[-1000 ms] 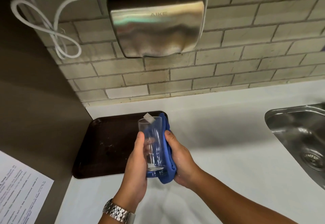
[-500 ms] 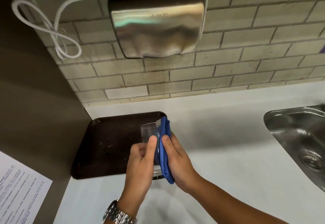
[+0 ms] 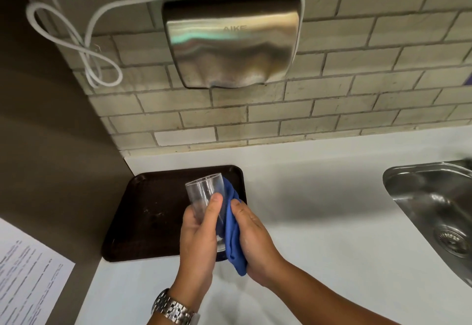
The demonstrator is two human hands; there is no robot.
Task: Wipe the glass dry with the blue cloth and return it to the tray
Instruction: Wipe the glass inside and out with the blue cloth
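Observation:
A clear drinking glass [image 3: 204,192] is held upright, tilted slightly left, above the near right part of the dark brown tray [image 3: 150,212]. My left hand [image 3: 198,238] grips the glass around its lower half, thumb across the front. My right hand [image 3: 252,238] presses the folded blue cloth [image 3: 233,232] against the right side of the glass. The base of the glass is hidden behind my left hand and the cloth.
The tray lies in the left corner of the white counter [image 3: 319,222], against a brown side wall. A steel sink [image 3: 434,209] is at the right. A steel hand dryer [image 3: 231,43] with a white cable hangs on the tiled wall. A printed sheet [image 3: 25,273] is at the lower left.
My left hand has turned the glass and shifted its grip, thumb now across the front. The cloth slid along the glass's right side, which now leans slightly left.

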